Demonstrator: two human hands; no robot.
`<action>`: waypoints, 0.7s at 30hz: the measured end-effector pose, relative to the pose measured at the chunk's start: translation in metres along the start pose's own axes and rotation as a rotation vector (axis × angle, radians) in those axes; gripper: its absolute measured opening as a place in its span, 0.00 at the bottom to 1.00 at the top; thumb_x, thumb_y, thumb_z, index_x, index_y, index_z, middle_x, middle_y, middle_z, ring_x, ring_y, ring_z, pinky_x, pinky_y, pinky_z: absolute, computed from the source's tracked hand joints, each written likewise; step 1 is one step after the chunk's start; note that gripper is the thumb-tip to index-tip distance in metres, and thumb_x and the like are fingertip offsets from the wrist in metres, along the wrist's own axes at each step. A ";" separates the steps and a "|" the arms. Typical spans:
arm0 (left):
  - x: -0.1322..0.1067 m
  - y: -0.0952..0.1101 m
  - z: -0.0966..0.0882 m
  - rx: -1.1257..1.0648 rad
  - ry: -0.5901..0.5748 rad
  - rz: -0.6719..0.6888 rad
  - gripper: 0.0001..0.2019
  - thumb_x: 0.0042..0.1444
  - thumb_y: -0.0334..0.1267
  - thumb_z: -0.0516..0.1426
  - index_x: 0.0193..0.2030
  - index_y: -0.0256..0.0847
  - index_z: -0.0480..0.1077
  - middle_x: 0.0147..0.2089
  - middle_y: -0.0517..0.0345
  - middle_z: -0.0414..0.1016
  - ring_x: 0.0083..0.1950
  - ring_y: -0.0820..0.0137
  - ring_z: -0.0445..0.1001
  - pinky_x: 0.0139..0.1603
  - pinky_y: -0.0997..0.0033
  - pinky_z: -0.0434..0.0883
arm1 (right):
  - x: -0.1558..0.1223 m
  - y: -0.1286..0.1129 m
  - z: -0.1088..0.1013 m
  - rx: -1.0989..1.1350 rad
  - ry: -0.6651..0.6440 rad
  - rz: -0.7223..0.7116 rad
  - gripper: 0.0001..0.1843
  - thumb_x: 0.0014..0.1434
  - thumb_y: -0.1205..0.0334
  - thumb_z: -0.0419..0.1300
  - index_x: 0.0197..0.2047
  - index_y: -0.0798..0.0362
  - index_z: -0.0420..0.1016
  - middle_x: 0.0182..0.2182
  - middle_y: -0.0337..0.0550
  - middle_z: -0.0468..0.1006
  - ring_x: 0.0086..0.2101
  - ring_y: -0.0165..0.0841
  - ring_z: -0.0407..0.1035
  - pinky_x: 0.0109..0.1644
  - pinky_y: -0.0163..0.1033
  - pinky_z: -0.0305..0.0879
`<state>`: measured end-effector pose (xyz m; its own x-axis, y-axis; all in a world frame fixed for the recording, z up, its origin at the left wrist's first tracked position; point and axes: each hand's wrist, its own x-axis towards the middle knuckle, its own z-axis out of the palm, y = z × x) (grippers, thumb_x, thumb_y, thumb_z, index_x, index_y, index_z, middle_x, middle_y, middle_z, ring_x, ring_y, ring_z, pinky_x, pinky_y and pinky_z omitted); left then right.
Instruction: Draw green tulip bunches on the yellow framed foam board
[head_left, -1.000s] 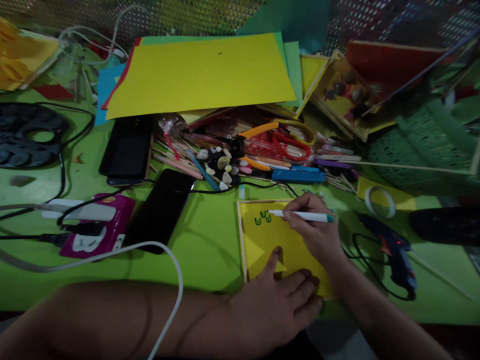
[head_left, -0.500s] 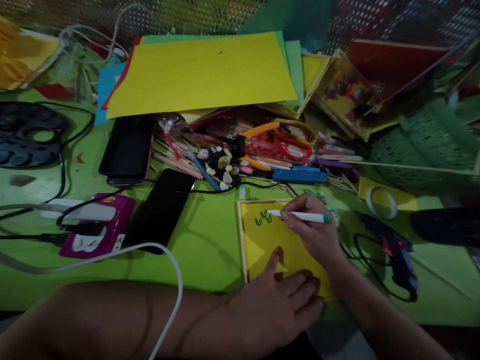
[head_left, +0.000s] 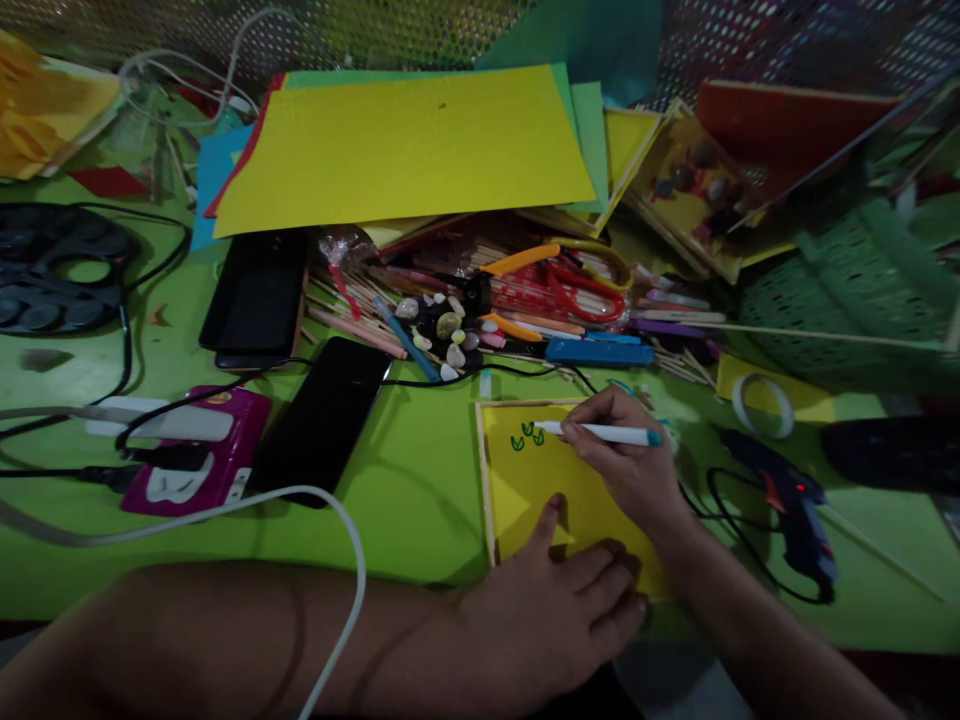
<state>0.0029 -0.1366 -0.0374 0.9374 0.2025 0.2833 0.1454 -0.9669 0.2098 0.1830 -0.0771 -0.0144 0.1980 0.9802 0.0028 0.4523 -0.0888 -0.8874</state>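
Drawing, likely: right hand [head_left: 634, 455] pinches marker [head_left: 622, 434] by green marks [head_left: 527, 432], upper left of yellow card [head_left: 517, 490]; left hand [head_left: 551, 610] splayed, lower card. Next stroke needs steadiness.

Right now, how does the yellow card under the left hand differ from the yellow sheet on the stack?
The yellow card has a pale rim; the yellow sheet has none. The card bears green marks, the sheet only a small dark spot. The left hand rests on the card, while the sheet lies atop other coloured sheets. Both are yellow.
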 end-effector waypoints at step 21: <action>0.001 -0.001 0.001 -0.012 0.049 -0.008 0.21 0.76 0.36 0.43 0.68 0.45 0.69 0.71 0.54 0.71 0.70 0.62 0.66 0.68 0.35 0.64 | -0.001 0.003 -0.004 0.186 -0.019 0.028 0.09 0.60 0.57 0.70 0.41 0.49 0.78 0.33 0.40 0.78 0.28 0.31 0.68 0.30 0.36 0.65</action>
<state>0.0038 -0.1359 -0.0382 0.9197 0.2174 0.3270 0.1485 -0.9634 0.2230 0.1872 -0.0794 -0.0155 0.1907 0.9812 -0.0306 0.2783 -0.0839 -0.9568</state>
